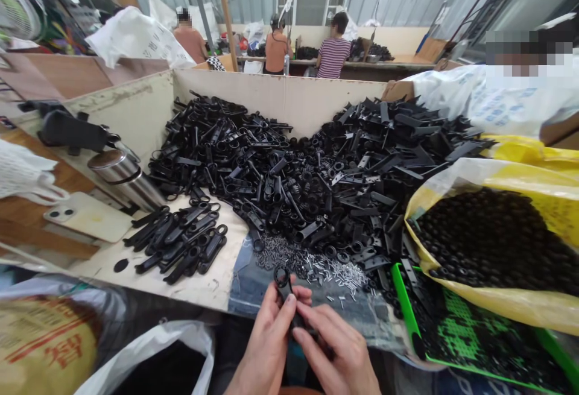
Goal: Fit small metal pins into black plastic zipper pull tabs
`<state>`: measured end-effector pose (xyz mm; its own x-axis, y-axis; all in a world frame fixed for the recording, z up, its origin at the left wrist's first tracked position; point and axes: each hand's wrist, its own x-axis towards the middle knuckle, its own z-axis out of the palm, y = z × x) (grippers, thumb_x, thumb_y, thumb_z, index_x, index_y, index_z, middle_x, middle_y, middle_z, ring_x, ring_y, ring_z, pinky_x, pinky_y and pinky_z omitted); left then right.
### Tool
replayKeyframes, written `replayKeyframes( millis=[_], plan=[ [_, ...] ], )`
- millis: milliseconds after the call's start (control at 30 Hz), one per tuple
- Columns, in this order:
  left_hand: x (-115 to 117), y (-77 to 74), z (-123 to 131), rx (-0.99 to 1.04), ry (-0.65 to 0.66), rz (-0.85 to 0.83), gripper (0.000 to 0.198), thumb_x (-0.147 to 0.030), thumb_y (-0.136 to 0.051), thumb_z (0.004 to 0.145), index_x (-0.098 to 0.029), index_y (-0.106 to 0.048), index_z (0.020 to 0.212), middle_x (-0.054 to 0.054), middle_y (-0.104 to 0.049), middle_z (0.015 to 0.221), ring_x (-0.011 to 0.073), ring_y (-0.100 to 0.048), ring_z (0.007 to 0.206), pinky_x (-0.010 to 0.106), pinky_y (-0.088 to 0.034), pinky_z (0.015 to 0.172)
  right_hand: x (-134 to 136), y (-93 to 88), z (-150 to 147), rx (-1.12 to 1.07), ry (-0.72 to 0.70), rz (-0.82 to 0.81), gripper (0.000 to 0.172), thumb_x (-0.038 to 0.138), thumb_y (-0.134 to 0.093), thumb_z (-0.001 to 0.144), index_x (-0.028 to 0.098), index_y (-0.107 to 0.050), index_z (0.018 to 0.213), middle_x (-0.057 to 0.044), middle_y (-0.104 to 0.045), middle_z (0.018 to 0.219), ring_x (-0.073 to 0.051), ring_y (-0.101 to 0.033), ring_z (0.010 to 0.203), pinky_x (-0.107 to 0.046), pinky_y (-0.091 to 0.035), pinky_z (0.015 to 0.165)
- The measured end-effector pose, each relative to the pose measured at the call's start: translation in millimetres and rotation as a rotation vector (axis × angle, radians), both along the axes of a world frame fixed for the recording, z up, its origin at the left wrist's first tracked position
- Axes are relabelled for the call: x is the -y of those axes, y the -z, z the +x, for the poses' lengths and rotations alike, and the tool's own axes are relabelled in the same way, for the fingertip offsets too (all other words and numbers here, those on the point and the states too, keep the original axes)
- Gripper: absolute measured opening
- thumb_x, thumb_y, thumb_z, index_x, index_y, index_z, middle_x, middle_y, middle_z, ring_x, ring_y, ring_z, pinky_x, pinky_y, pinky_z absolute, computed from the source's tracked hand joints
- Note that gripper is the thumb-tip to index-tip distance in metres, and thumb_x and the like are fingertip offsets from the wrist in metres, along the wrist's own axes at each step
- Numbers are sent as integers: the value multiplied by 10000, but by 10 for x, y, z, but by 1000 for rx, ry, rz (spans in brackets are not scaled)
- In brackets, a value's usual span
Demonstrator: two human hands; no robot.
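My left hand [270, 325] is closed around a black plastic ring-ended handle part [283, 279], its ring pointing up and away from me. The fingers of my right hand [337, 344] are pinched at the lower end of this same part, where they partly hide it. Just beyond my hands, small silver metal pins [335, 271] and darker screws [278, 250] lie scattered on a blue denim cloth [246, 283]. To the left, several similar black handle parts [183, 238] lie in a group on the pale tabletop [106, 265].
A large heap of black parts [280, 172] fills the walled bench. At right are a yellow-white sack [502, 241] of black pieces and a green tray [407, 316]. A steel flask [129, 178] and phone [88, 217] sit left. Several people work beyond.
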<state>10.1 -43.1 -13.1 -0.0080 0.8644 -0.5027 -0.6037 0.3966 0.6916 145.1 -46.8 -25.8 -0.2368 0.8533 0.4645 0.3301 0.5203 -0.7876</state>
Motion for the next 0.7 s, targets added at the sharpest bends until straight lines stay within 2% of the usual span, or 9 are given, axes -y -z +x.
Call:
replayKeyframes(
  millis=[333, 467, 700],
  plan=[
    [8, 11, 26, 41, -32, -29, 410, -462, -821, 771, -218, -708, 1082, 62, -758, 1028, 213, -647, 1012, 330, -481, 940, 63, 18, -46, -77, 36, -11, 475, 71, -662, 899, 282, -667, 1324, -75, -765, 1018, -208, -760, 858, -243, -634, 744],
    [30, 25, 62, 48, -23, -22, 419, -459, -817, 779, -216, -708, 1102, 64, -759, 1027, 210, -654, 1006, 326, -504, 922, 57, 39, -52, -58, 55, -13, 483, 63, -657, 905, 287, -656, 1333, -80, -756, 1051, -210, -755, 924, -248, -624, 803],
    [58, 122, 51, -63, -15, -58, 513, -511, -843, 727, -210, -720, 1124, 89, -755, 1117, 243, -646, 1124, 306, -509, 956, 97, 130, -91, 0, 101, -6, 435, 91, -635, 931, 251, -660, 1335, -94, -736, 982, -201, -750, 853, -236, -613, 751]
  ],
)
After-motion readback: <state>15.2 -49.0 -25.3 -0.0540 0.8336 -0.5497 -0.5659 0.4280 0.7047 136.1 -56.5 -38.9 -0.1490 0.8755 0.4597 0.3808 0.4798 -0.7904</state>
